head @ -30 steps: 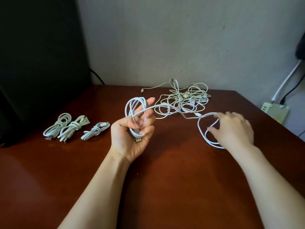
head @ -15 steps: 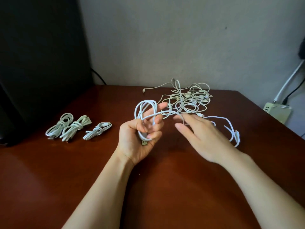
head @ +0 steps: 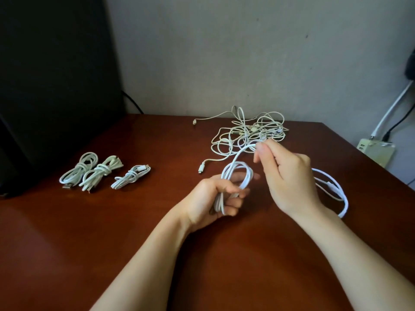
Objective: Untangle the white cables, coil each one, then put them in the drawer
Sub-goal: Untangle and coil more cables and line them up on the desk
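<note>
Here, the left hand (head: 208, 198) grips a half-wound white cable (head: 238, 171) while the right hand (head: 289, 176) pinches its free run just above, slack trailing toward the right edge of the table (head: 112, 243), the tangle (head: 247, 131) by the far edge, three coiled cables (head: 101, 172) well apart at left.

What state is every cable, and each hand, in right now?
Left hand: grips the wound loops.
Right hand: pinches the same cable's free length.
White cable: partly coiled, tail loose on the table.
Three coiled cables: tied, lying side by side.
Tangled pile: not yet sorted.
</note>
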Action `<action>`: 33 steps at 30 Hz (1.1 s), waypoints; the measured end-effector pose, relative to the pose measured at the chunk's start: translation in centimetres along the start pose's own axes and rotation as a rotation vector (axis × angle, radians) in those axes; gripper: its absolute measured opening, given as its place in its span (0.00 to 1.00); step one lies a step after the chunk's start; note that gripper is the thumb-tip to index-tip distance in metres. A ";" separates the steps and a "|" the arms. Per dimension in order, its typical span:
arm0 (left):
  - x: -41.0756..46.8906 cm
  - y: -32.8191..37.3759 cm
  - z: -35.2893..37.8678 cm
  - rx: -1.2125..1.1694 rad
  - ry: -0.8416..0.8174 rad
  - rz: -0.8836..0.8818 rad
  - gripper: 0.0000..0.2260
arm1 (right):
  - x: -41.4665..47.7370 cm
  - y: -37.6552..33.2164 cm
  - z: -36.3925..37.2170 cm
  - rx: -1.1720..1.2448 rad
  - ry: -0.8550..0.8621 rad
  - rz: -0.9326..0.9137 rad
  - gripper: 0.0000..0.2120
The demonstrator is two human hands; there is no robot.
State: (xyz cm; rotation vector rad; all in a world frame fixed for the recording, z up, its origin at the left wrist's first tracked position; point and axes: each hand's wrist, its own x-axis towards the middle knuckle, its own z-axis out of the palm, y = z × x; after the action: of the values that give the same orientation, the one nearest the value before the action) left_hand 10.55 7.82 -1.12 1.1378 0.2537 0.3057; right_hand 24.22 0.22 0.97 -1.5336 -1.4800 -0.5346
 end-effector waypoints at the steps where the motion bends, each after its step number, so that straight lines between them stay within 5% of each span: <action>1: 0.0 0.0 0.0 -0.012 -0.006 0.000 0.18 | 0.1 0.2 -0.1 -0.068 0.014 0.001 0.19; 7: 0.1 0.4 0.4 -0.009 0.092 -0.007 0.20 | -0.1 0.4 -0.2 -0.241 -0.022 0.014 0.18; 16: 0.4 0.9 0.1 -0.177 0.264 0.209 0.20 | -0.6 -0.7 1.0 0.096 0.029 0.055 0.03; 33: -0.3 0.6 0.0 0.108 0.379 0.287 0.09 | -2.1 -1.6 2.7 0.208 -0.225 -0.010 0.10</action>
State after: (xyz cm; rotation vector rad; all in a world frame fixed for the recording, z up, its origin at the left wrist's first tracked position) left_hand 10.24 8.00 -0.53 1.2190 0.4449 0.7729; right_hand 21.58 1.10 -1.56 -1.4580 -1.6583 -0.2093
